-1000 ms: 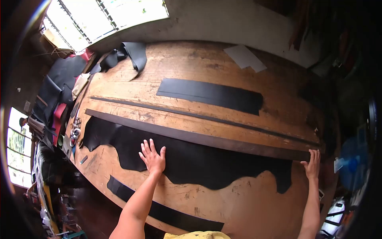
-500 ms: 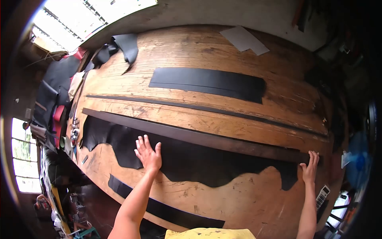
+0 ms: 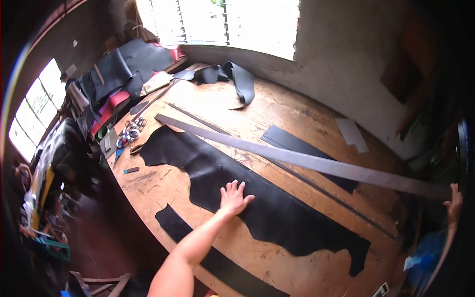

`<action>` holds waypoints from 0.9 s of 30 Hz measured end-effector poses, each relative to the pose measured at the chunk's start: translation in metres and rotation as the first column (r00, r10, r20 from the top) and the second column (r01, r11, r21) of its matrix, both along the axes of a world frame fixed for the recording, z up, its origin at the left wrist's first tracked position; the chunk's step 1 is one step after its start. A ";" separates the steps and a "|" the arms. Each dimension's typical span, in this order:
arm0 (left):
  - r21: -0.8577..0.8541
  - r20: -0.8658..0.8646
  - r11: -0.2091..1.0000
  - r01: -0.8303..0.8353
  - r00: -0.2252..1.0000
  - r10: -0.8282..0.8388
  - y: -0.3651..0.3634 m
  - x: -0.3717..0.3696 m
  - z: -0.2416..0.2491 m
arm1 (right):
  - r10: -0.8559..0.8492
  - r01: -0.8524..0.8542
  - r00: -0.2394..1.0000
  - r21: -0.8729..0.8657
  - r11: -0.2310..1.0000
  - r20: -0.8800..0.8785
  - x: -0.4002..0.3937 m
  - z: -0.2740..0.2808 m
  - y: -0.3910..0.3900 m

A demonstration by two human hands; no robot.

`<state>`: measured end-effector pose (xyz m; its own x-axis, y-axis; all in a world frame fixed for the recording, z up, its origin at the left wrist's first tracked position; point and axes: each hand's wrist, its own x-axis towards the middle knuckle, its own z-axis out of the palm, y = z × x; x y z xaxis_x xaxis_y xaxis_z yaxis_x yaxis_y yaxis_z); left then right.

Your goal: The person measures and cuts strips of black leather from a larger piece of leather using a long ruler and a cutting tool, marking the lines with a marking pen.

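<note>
A large black leather piece (image 3: pixel 307 218), straight along one side and wavy on the other, lies on the wooden table. My left hand (image 3: pixel 235 199) rests flat on it with spread fingers. At the far right, my right hand (image 3: pixel 452 200) holds the end of a long grey straightedge (image 3: pixel 297 158). This straightedge slants over the table, crossing above a thin dark strip (image 3: pixel 326 195) and a black rectangular leather panel (image 3: pixel 302 148). Its far end is near the leather's upper left corner. The right fingers are partly in shadow.
Another black leather strip (image 3: pixel 217 257) lies along the table's front edge. Leather scraps (image 3: pixel 240 81) and white sheets (image 3: pixel 352 134) lie toward the back. A small blade-like tool (image 3: pixel 131 170) and a metallic tangle (image 3: pixel 131 133) sit at left. A blue fan (image 3: pixel 428 252) stands at right.
The straightedge has swung away from the leather's straight edge, toward the back of the table, with my right hand at its end. My left hand stays on the leather. The view has turned left.
</note>
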<state>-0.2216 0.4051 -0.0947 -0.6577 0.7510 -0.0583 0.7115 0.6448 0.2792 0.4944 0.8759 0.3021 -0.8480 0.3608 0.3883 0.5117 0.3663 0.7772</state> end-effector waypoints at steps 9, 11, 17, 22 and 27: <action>0.377 0.144 0.625 -0.683 0.710 0.689 -0.133 -0.334 0.017 | -0.211 0.253 0.938 0.128 0.959 -0.277 -0.141 0.213 -0.168; 0.390 0.165 0.615 -0.685 0.709 0.686 -0.152 -0.381 0.020 | -0.259 0.316 0.906 0.130 0.940 -0.333 -0.170 0.219 -0.198; 0.340 0.168 0.596 -0.727 0.671 0.723 -0.154 -0.473 0.030 | -0.348 0.481 0.793 0.165 0.861 -0.500 -0.235 0.246 -0.264; 0.176 0.075 0.618 -0.766 0.636 0.768 -0.153 -0.532 -0.005 | -0.385 0.596 0.689 0.176 0.784 -0.614 -0.284 0.262 -0.296; 0.629 -0.068 0.587 -0.510 0.716 0.695 -0.149 -0.533 -0.025 | -0.400 0.695 0.576 0.170 0.699 -0.712 -0.321 0.277 -0.320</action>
